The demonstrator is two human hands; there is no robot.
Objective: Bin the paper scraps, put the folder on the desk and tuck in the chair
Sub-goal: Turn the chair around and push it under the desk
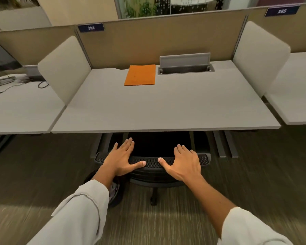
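An orange folder (140,75) lies flat on the grey desk (162,110), toward the back, left of a cable hatch. A black mesh office chair (153,162) stands under the desk's front edge, its seat hidden below the top and only the backrest's upper rim and base showing. My left hand (121,160) rests flat on the left part of the backrest rim, fingers spread. On the right part of the rim my right hand (182,162) lies the same way, palm down, fingers apart. No paper scraps or bin are in view.
An open grey cable hatch (185,65) sits at the desk's back. Beige side screens (64,69) (260,57) and a tan rear partition (159,38) wall the desk in. Neighbouring desks flank it; the left one holds a monitor (0,61) and cables. Carpet floor lies below.
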